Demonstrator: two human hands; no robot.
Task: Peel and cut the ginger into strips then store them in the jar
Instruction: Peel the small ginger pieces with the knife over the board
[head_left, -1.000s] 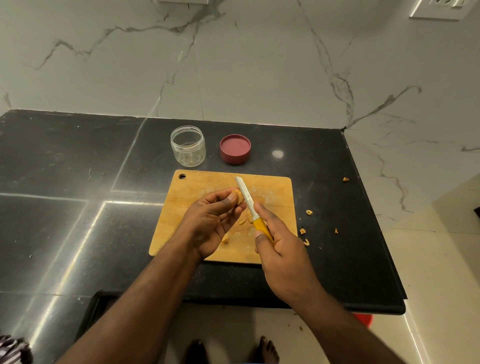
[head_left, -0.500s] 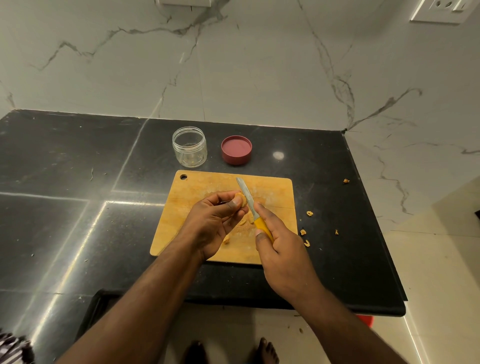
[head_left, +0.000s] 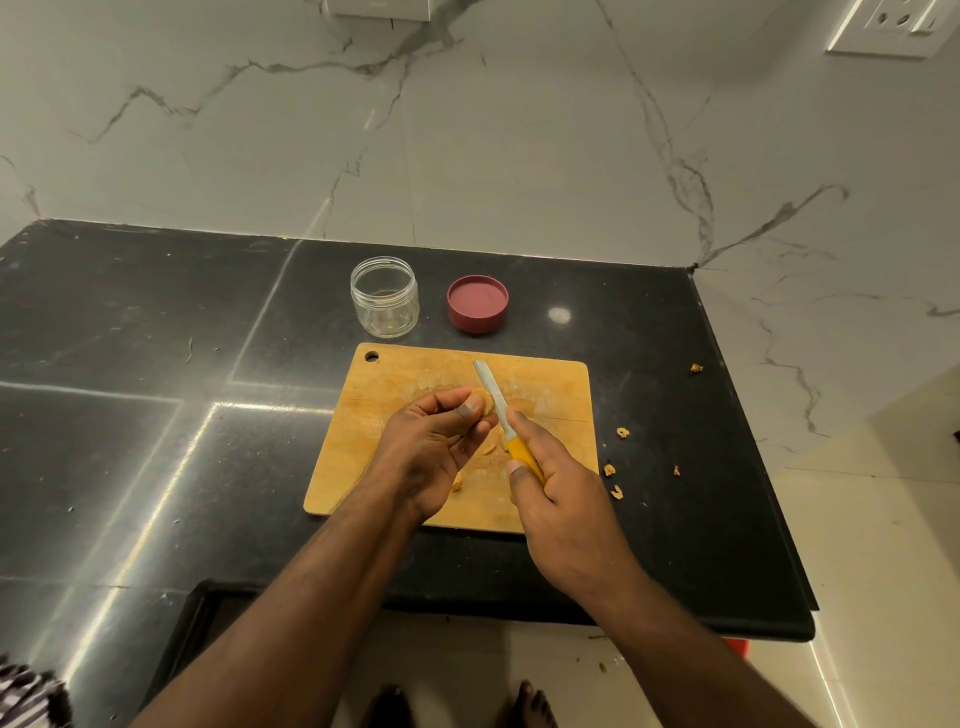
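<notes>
ginger, a small yellowish peeled piece (head_left: 485, 402), is pinched between the thumb and fingers of the left hand (head_left: 431, 449) above the rectangular wooden cutting board (head_left: 405, 374). the right hand (head_left: 558, 493) is closed around the yellow handle of the small knife with a silver blade (head_left: 493, 397), its index finger stretched along the handle top, and the blade lies against the right side of the ginger piece. a few small ginger bits (head_left: 488, 448) lie on the board under the hands. behind the board, near its far left corner, stands the clear round open jar (head_left: 384, 297), and just right of the jar lies the dark red round lid (head_left: 477, 304), apart from it. right of the board, some peel scraps (head_left: 609, 470) are scattered on the black stone counter (head_left: 156, 364).
</notes>
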